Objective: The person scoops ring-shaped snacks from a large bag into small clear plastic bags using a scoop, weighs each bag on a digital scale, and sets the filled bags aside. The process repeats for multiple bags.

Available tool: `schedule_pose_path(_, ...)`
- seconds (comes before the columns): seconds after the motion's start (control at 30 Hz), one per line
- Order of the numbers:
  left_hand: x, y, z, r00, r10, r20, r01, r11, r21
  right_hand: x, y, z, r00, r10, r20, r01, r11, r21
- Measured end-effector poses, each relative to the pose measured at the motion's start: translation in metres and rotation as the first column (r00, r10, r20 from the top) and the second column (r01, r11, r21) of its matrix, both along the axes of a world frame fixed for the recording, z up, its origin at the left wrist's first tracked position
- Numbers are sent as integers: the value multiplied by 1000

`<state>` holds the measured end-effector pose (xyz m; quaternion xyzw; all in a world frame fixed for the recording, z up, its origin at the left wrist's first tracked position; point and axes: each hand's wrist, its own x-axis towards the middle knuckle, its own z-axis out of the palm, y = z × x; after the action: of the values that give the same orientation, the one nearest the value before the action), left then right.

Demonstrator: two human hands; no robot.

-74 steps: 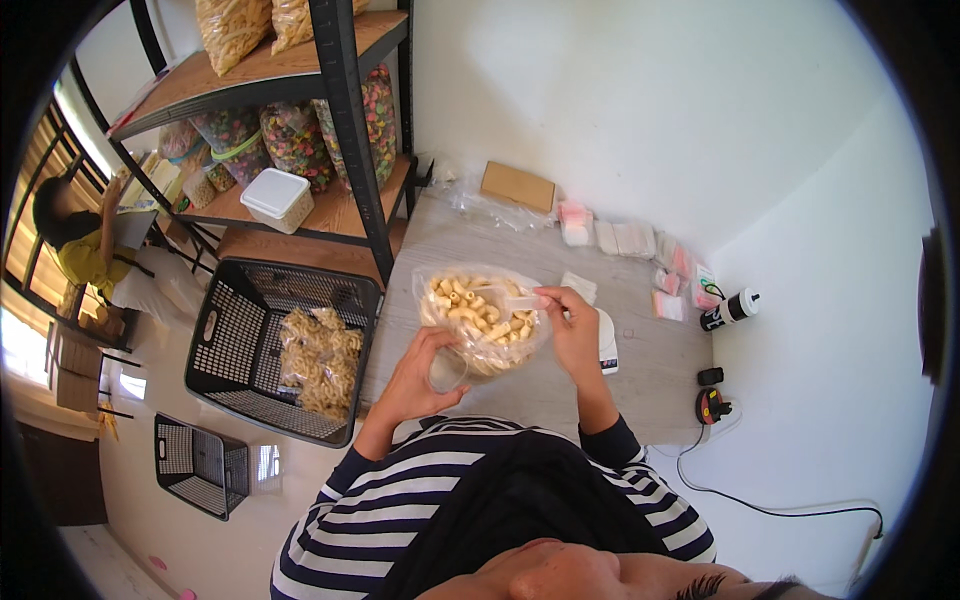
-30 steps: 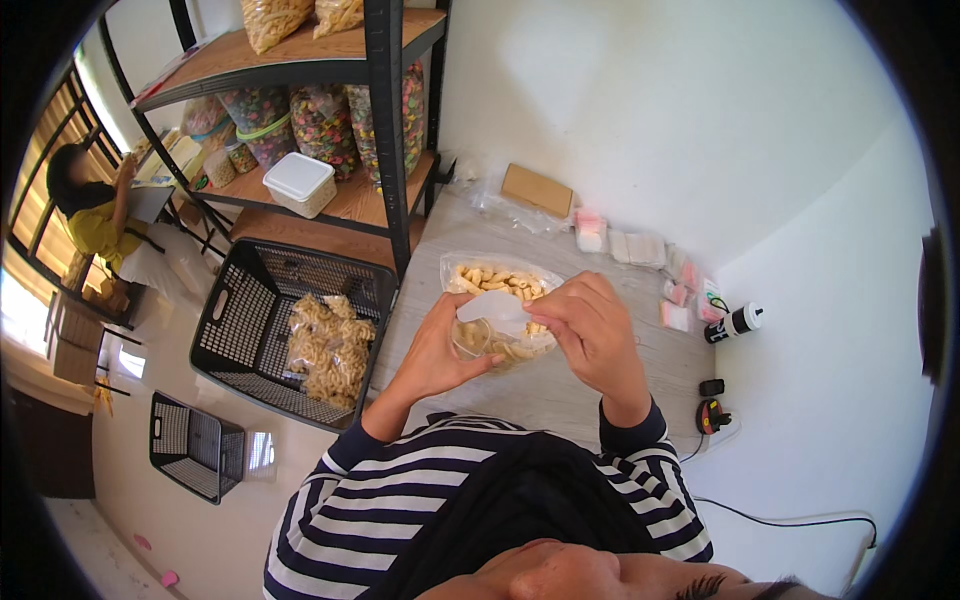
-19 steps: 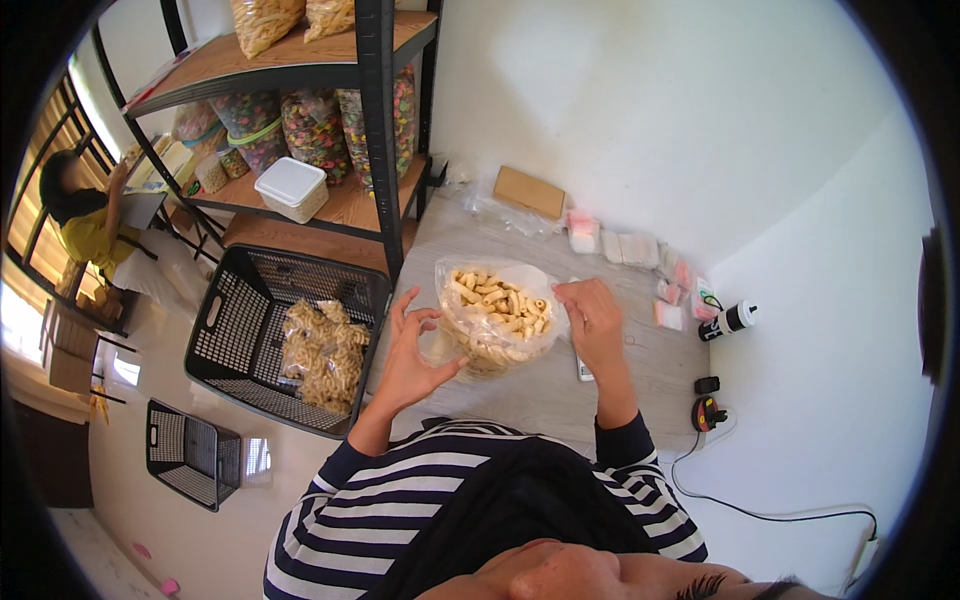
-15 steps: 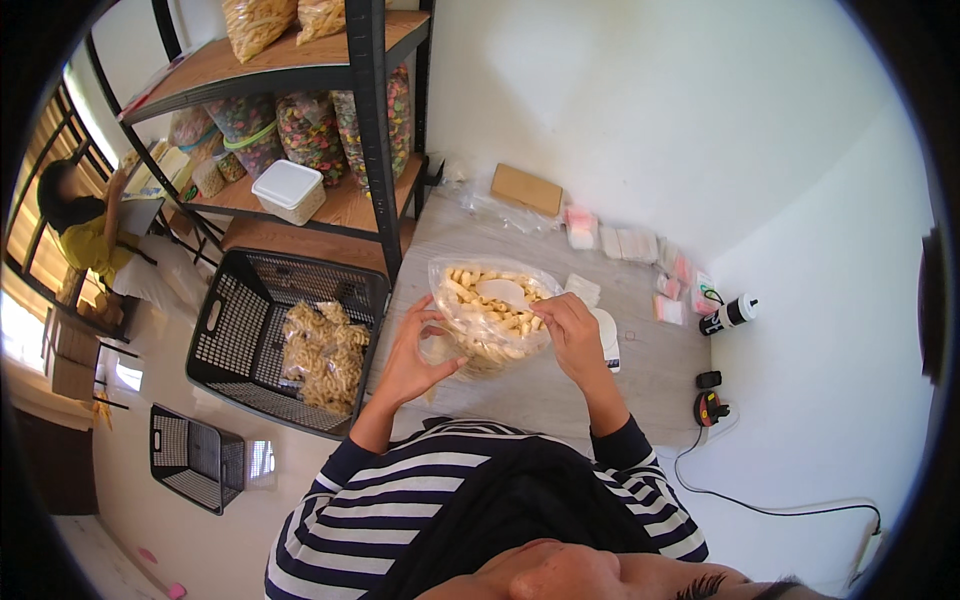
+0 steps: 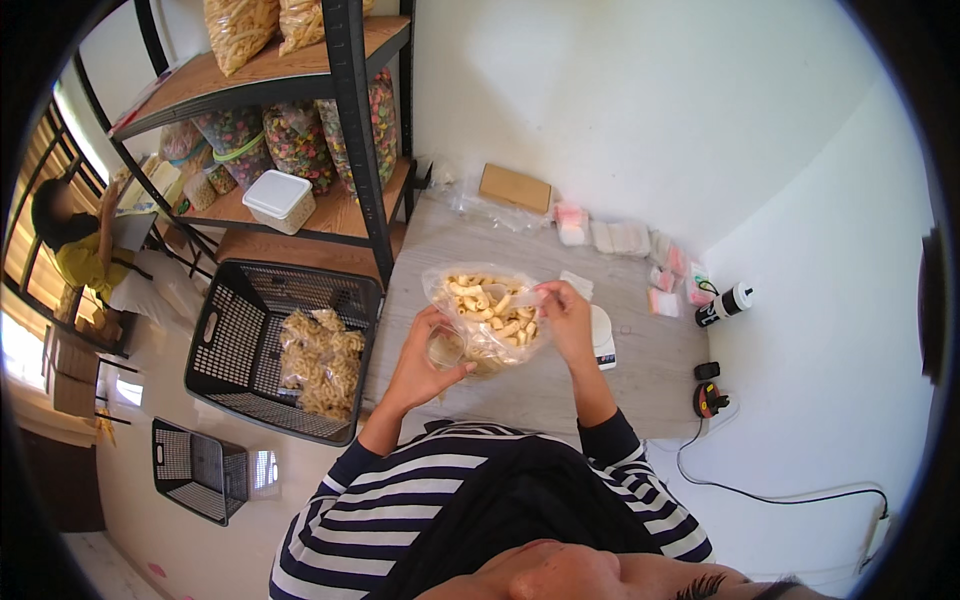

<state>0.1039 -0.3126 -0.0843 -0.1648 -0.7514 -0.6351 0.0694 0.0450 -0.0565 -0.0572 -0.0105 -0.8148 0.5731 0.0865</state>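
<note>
Right now my right hand (image 5: 568, 322) pinches a pale scoop (image 5: 522, 299) by its end, fingertips closed together, its long axis running leftward from them over the snacks (image 5: 515, 330) in the open bag (image 5: 433, 286). My left hand (image 5: 418, 368), farther from the scoop, curves half open around a clear cup (image 5: 446, 347) (its round rim shows), just beside the bag's near left side.
</note>
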Motion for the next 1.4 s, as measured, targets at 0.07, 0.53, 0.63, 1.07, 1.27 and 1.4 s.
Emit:
schedule_pose_path(0.07,0,0,1,1000,3,4,-3,999,-44,-3,4,-5,999,-5,39,6,999,-43)
schedule_pose_path(0.53,7,-10,41,967,210,-147,-241,940,-243,-27,48,23,989,22,146,35,926,-377)
schedule_pose_path(0.63,4,-9,53,971,201,-128,-231,926,-298,-29,43,44,992,56,112,-8,921,-389)
schedule_pose_path(1.07,0,-7,50,977,182,-107,-203,949,-242,37,-56,141,706,540,-458,-311,818,484)
schedule_pose_path(1.27,10,-13,31,973,221,-65,-229,961,-156,19,-20,124,800,360,-480,-122,881,457)
schedule_pose_path(1.4,19,-8,18,985,159,-69,-172,950,-259,8,0,79,782,428,-453,-92,798,595)
